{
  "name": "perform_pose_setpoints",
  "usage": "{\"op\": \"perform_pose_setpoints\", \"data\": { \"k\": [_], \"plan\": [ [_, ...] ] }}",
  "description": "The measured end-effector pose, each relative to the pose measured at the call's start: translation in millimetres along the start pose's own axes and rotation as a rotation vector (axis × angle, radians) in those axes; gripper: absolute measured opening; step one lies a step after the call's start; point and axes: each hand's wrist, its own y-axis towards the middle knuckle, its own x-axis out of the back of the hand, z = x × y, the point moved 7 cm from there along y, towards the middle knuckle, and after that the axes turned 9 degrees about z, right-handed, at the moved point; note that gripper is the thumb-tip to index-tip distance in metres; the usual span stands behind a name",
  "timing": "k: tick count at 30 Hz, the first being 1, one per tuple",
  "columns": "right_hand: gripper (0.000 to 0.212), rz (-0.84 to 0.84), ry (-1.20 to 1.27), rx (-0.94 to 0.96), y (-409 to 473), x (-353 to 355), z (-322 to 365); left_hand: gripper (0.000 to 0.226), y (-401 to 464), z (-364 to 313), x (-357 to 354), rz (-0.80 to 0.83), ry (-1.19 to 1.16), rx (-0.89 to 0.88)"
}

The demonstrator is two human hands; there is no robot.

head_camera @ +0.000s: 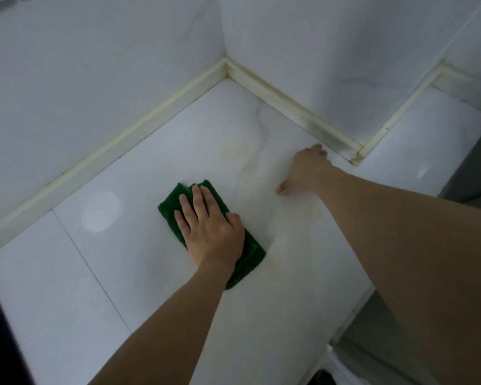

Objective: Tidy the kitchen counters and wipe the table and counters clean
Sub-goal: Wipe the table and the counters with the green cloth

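No writing, label, brand mark, number or sign can be read anywhere in this view. The folded dark green cleaning cloth (pixel 211 232) bears no tag or print that shows. The glossy white tiled counter (pixel 128 245) carries only faint yellowish stains, not lettering.

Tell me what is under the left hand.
A folded green cloth lies under the left hand, flat on the white counter. The counter beneath the cloth is hidden.
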Motion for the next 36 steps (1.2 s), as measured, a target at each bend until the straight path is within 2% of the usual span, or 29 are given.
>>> {"op": "perform_pose_setpoints", "data": {
  "k": [4, 6, 9, 12, 15, 23, 28, 32, 36],
  "plan": [
    [0.106, -0.222, 0.078, 0.100, -33.8, -5.4, -2.0, 0.071, 3.5, 4.2, 4.8, -0.018, 0.010, 0.003],
    [0.099, -0.288, 0.132, 0.074, -55.5, -12.4, -14.1, 0.071, 3.9, 1.6, 5.6, -0.021, -0.001, -0.003],
    [0.102, -0.227, 0.182, -0.053, -88.8, -43.7, -55.4, 0.072, -2.3, -1.6, 6.8, -0.014, -0.010, -0.014],
    [0.111, -0.049, 0.131, -0.120, -109.8, -86.8, -90.9, 0.073, -2.5, 2.3, 8.1, -0.016, -0.014, -0.007],
    [0.113, 0.054, 0.210, -0.162, -116.8, -113.5, -110.5, 0.073, -3.5, 0.0, 7.7, -0.024, -0.006, -0.020],
    [0.113, 0.040, 0.230, -0.138, -112.5, -119.2, -111.9, 0.070, -14.6, -3.6, 0.4, -0.035, 0.003, 0.020],
    [0.117, 0.056, 0.198, -0.156, -112.6, -114.0, -111.5, 0.071, -78.5, -34.0, -18.7, -0.020, -0.035, 0.054],
    [0.119, 0.050, 0.194, -0.168, -113.4, -113.3, -112.0, 0.073, -142.8, -65.2, -44.3, 0.004, -0.078, 0.003],
    [0.121, 0.034, 0.186, -0.169, -113.3, -110.4, -111.9, 0.073, -145.2, -66.8, -52.6, 0.029, -0.065, 0.010]
  ]
}}
